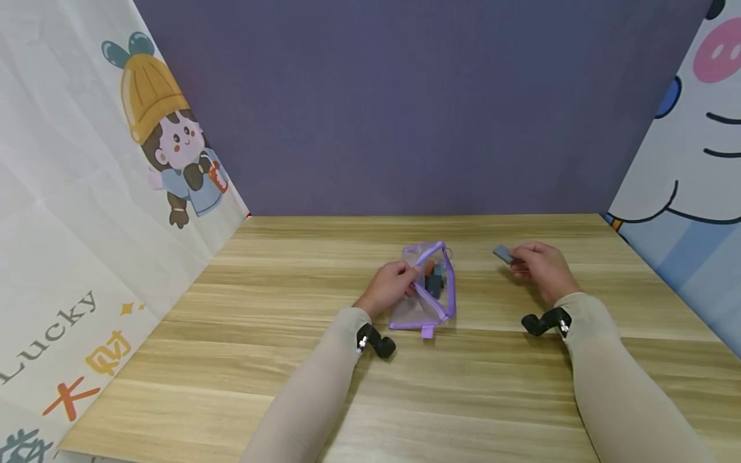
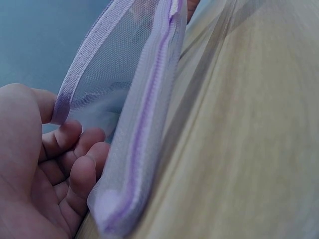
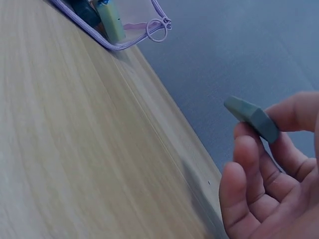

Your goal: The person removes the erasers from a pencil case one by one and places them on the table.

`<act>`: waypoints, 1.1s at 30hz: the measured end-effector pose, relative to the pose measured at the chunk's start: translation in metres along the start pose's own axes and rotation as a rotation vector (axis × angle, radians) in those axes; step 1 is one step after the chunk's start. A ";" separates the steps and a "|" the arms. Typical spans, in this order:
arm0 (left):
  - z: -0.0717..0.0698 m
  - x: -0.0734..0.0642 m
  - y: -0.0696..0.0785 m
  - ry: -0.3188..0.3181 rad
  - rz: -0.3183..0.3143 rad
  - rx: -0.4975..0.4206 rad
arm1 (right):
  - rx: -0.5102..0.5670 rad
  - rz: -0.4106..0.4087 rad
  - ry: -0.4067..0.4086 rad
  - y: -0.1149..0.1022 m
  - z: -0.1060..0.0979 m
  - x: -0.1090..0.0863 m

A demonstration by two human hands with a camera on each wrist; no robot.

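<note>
A mesh zip pouch [image 1: 410, 311] with purple trim lies on the table, its mouth spread apart. My left hand [image 1: 390, 285] pinches the near lip of that mouth between thumb and fingers; the left wrist view shows the purple edge band [image 2: 62, 107] in its grip. Inside the pouch are a dark block [image 1: 434, 286], a reddish-brown piece [image 1: 429, 267] and a yellow-green block [image 3: 110, 22]. To the right of the pouch, my right hand [image 1: 541, 267] holds a grey-green eraser [image 3: 251, 117] with slanted ends, between thumb and fingers above the table.
The wooden table [image 1: 260, 386] meets a dark blue-grey panel [image 1: 428, 109] at its back edge. Printed cloths stand at left and right. A black camera mount sits on each wrist. A ring pull [image 3: 156, 31] hangs at the pouch's corner.
</note>
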State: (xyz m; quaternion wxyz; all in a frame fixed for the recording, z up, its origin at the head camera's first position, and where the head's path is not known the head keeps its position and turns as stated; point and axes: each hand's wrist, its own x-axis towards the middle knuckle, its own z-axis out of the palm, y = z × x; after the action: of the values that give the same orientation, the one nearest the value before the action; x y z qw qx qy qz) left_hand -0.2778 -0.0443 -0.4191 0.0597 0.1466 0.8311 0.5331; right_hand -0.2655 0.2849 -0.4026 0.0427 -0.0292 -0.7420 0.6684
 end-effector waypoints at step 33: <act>0.000 0.001 0.001 -0.001 -0.003 0.010 | -0.113 0.144 0.119 0.000 -0.014 0.000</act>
State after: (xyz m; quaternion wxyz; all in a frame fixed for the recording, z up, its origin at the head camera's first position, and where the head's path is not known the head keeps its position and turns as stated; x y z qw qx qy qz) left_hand -0.2784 -0.0439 -0.4184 0.0602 0.1461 0.8339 0.5288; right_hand -0.2642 0.2990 -0.4013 0.0366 -0.1244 -0.7707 0.6238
